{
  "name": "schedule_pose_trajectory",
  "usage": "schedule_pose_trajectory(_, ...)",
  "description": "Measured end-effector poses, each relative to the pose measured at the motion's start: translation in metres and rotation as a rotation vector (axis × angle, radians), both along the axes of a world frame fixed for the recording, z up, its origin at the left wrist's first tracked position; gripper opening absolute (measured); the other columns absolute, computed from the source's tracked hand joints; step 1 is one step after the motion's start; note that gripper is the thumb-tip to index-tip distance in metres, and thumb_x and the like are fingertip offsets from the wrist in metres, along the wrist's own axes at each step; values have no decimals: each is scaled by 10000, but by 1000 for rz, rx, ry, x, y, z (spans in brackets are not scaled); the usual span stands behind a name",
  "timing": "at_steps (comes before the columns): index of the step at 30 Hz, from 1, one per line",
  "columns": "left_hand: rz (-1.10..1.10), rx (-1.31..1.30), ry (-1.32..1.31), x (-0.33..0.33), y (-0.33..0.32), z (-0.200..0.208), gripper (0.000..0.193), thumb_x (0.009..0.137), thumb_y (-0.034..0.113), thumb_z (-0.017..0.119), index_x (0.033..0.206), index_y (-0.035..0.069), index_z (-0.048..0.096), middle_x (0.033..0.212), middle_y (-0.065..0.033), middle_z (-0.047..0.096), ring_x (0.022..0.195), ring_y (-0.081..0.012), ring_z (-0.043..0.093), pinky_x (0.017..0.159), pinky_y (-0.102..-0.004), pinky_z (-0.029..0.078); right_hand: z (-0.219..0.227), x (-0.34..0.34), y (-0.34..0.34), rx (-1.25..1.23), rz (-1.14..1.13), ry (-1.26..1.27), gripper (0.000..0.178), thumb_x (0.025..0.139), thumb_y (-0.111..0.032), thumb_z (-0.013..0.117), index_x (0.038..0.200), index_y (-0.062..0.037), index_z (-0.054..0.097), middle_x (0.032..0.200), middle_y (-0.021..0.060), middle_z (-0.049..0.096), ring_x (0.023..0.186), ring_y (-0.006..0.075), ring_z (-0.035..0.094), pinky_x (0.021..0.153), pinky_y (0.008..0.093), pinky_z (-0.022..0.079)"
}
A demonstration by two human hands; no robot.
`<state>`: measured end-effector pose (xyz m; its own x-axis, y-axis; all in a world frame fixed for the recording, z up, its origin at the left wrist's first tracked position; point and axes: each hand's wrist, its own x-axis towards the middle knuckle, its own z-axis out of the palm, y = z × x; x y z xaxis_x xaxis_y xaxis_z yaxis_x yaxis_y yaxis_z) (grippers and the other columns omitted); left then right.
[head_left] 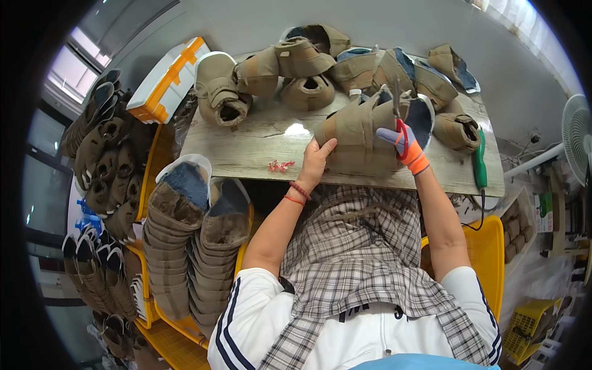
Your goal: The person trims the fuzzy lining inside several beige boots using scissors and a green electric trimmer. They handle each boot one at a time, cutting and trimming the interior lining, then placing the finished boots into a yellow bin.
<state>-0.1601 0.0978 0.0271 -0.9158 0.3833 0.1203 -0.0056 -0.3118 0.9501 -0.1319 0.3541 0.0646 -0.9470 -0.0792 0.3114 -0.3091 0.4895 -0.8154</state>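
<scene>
My bare left hand [317, 161], with a red beaded bracelet at the wrist, grips the near left side of several nested khaki shoe uppers [354, 132] lying on the table's near half. A thin work glove in lilac and orange covers my right hand [410, 151]. Its fingers are closed round red-handled scissors [402, 139], whose dark blades point away from me over the right end of the uppers. The blades' tips overlap the khaki material, so I cannot tell whether they touch it. Small red scraps [280, 166] lie left of my left hand.
More khaki uppers [302, 58] are heaped along the table's [234, 148] back. A green-handled corded tool [480, 163] lies at its right edge. Tall stacks of fur-lined uppers [169, 234] stand in yellow crates at left. Behind them sits a white box [163, 80] with orange tape. A fan [576, 139] stands right.
</scene>
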Motion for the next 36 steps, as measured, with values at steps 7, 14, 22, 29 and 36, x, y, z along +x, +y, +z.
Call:
schedule_pose_trajectory(7, 976, -707, 799, -36, -97, 24, 130, 875, 164, 546, 873, 36, 526, 922, -115, 510, 949, -284, 468, 849, -384, 371, -20, 32, 29, -735, -176, -208, 246, 892, -167, 540, 1091, -23, 559, 782, 4, 603, 598, 73, 540, 477, 196, 411)
schedule_pose_trajectory(14, 1168, -1211, 630, -122, -190, 48, 324, 756, 169, 637, 1017, 56, 482, 1031, -144, 482, 961, -347, 510, 786, -424, 444, -5, 90, 34, -601, -332, -191, 281, 923, -211, 478, 1080, 17, 530, 685, -8, 515, 520, 44, 421, 447, 181, 324)
schedule_pose_trajectory(22, 1159, -1353, 875, -108, -202, 125, 164, 738, 112, 570, 892, 76, 611, 914, -100, 556, 730, -323, 588, 644, -419, 487, 44, 130, -34, -198, -148, -379, 367, 799, -245, 700, 1048, -22, 549, 845, 35, 591, 664, 85, 517, 600, 244, 432)
schedule_pose_trajectory(29, 1121, -1407, 951, 11, -160, 203, 146, 760, 113, 547, 872, 91, 639, 854, -91, 551, 725, -309, 586, 620, -387, 472, 83, 117, -97, -414, -4, -359, 416, 774, -258, 722, 1029, 10, 533, 811, 66, 622, 742, 144, 612, 660, 261, 490)
schedule_pose_trajectory(36, 674, -1552, 1027, 93, -122, 213, 91, 761, 96, 594, 829, 60, 642, 828, -104, 542, 682, -310, 582, 596, -373, 469, 131, 126, -121, 476, 133, -183, 631, 708, -616, 632, 957, -37, 610, 783, 142, 650, 728, 302, 637, 637, 350, 499)
